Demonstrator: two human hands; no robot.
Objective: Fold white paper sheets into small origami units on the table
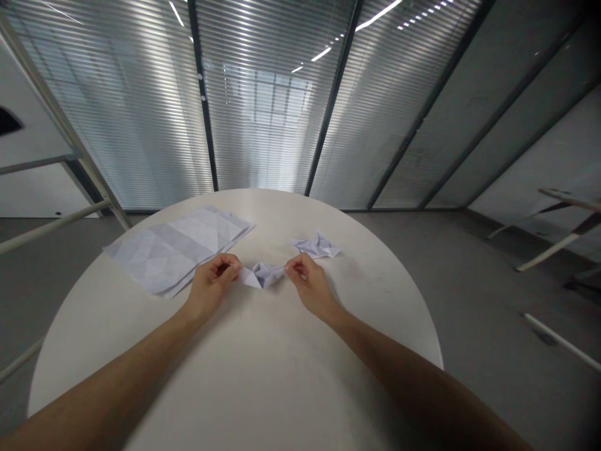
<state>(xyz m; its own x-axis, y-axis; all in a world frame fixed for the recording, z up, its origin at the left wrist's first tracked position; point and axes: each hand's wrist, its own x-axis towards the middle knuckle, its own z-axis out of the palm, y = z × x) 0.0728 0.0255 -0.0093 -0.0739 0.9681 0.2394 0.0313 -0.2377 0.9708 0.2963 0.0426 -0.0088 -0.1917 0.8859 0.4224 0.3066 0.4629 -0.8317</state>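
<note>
Between my two hands is a small white folded-paper figure [263, 275], its middle creased into raised facets. My left hand [215, 279] pinches its left end between thumb and fingers. On the other side, my right hand [310, 282] pinches the thin right tip. The figure is just above or on the tabletop; which of these I cannot tell. Just beyond my right hand lies another folded-paper figure [317, 245], with pointed corners, untouched. Creased white paper sheets [173, 247] lie in a loose stack beyond and left of my left hand.
Everything lies on a round white table [253, 376]. Behind it stands a glass wall with blinds [267, 113]. A pale metal frame [84, 169] rises at the left, and another table [573, 199] with pale legs stands at the right.
</note>
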